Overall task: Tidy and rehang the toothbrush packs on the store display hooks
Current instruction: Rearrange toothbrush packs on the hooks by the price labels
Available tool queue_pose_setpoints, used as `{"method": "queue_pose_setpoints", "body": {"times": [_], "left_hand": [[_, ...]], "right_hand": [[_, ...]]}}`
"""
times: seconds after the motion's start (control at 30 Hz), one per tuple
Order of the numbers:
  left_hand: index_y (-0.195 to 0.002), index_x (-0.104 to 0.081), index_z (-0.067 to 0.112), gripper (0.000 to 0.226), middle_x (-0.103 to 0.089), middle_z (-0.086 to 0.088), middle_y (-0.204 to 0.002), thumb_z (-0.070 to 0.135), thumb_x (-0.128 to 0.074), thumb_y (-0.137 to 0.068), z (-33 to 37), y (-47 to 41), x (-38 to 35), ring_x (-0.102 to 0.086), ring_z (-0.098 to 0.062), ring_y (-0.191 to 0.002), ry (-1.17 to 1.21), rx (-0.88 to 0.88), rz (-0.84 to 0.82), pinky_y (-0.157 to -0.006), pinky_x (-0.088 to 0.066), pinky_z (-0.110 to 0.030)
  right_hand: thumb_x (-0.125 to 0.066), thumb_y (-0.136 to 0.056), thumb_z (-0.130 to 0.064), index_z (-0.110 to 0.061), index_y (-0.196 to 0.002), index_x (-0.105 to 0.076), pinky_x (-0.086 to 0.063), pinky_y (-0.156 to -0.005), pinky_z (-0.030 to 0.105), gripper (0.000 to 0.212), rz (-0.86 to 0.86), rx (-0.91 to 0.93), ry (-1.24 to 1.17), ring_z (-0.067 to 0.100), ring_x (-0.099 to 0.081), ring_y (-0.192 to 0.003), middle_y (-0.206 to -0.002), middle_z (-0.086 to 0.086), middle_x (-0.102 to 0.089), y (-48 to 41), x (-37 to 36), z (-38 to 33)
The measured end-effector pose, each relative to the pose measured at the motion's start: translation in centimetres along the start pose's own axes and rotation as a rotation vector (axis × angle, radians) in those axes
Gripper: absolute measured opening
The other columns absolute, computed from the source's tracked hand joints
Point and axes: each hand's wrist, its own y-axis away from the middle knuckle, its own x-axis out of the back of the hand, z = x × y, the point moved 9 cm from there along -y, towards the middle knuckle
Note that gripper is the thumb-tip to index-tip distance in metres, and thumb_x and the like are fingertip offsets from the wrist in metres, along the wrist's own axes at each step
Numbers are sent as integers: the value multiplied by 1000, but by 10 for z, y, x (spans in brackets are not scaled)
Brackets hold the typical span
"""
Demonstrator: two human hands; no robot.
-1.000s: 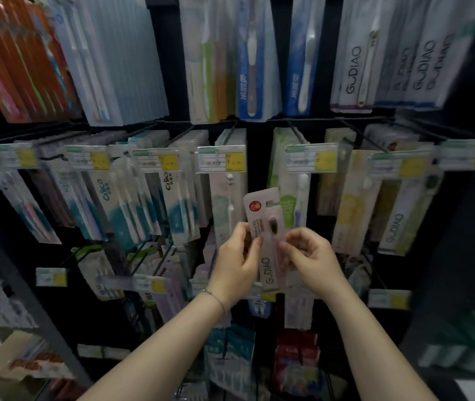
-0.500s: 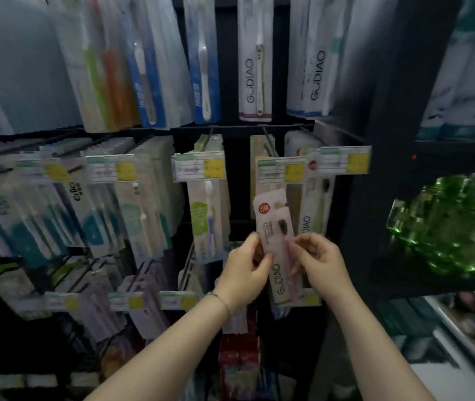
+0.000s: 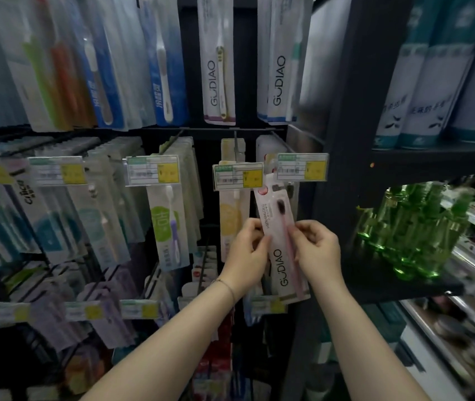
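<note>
Dark rack: left hand, right hand pinch pack; top behind tag.

Hands, left and right, pinch toothbrush pack.

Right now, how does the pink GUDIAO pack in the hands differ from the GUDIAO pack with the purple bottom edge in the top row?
The pink pack is pinched between the left hand and right hand, tilted; the purple-edged pack hangs straight. The pink pack's brush has dark bristles; the purple-edged pack's has yellowish ones. Both show GUDIAO printed vertically.
</note>
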Motion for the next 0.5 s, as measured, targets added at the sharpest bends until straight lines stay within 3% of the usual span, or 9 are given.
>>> {"method": "queue_pose_setpoints", "body": {"times": [0.2,0.37,0.5], "left_hand": [[-112,-53,17,14,-69,-9,-91,16,-49,-99,13,-9,3,-68,-25,-84,5,-35,36,-75,-57,-46],[-113,-55,23,16,-69,-12,-94,17,-50,-99,19,-16,5,-67,-29,-87,32,-35,22,-77,-57,-47],[-112,-55,27,16,-69,-8,-92,20,-51,-98,17,-24,7,-67,-27,-87,5,-44,10,-78,-57,-49]], "right_hand": [[-61,-92,-24,-21,-86,-68,-49,-58,21,9,80,2,-14,10,-66,-70,-78,-2,-69,-4,1,-8],[-60,-92,-23,-20,-89,-67,-48,-52,13,9,133,-5,-32,2,-67,-68,-79,-5,-69,-4,0,-13],[-60,-92,-25,-24,-85,-66,-47,-56,23,10,199,0,-18,10,-64,-63,-76,-2,-70,-6,-1,-14]]}}
